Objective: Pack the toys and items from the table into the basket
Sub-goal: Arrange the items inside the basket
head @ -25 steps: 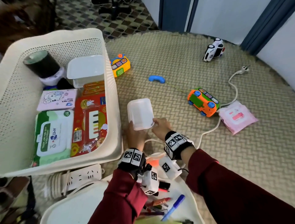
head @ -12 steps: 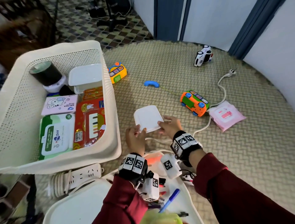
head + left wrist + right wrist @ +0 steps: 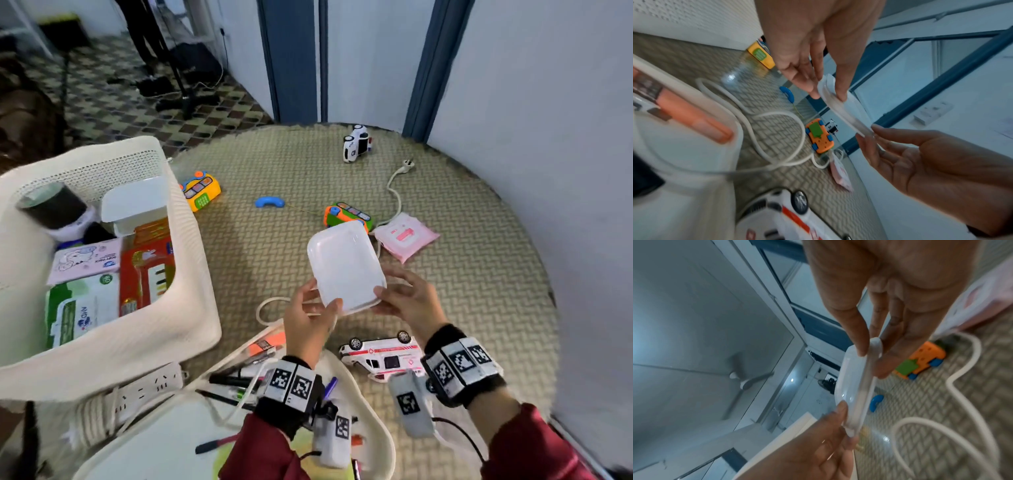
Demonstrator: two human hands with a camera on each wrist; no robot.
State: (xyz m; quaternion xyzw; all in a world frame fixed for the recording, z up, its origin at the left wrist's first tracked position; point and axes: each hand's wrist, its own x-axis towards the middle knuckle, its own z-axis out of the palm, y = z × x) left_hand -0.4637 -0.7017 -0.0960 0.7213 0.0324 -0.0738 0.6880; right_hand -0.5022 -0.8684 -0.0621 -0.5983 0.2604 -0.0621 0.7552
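Above the near middle of the worktop (image 3: 462,274), both hands hold a translucent plastic lid (image 3: 344,267) in the air: the left hand (image 3: 310,322) pinches its near left corner between thumb and fingers, and the right hand (image 3: 409,301) pinches its near right edge the same way, so each grip is closed on the lid. To the left stands the white perforated basket (image 3: 191,308), already holding a white box, wipes packs, a red toy package and a black cylinder. Just beyond the lid lies an orange toy car (image 3: 346,214), partly hidden behind it, with a pink wipes pack (image 3: 406,236) touching its right side and a white cable (image 3: 394,186) running past both. Farther out sit a blue toy handset (image 3: 270,202), a yellow toy phone (image 3: 200,188) beside the basket wall, and a white toy car (image 3: 356,147) on its side. Near the wrists, a toy ambulance (image 3: 380,356) lies tipped over beside a tray of pens (image 3: 376,421), and a power strip (image 3: 147,387) rests under the basket's near edge.
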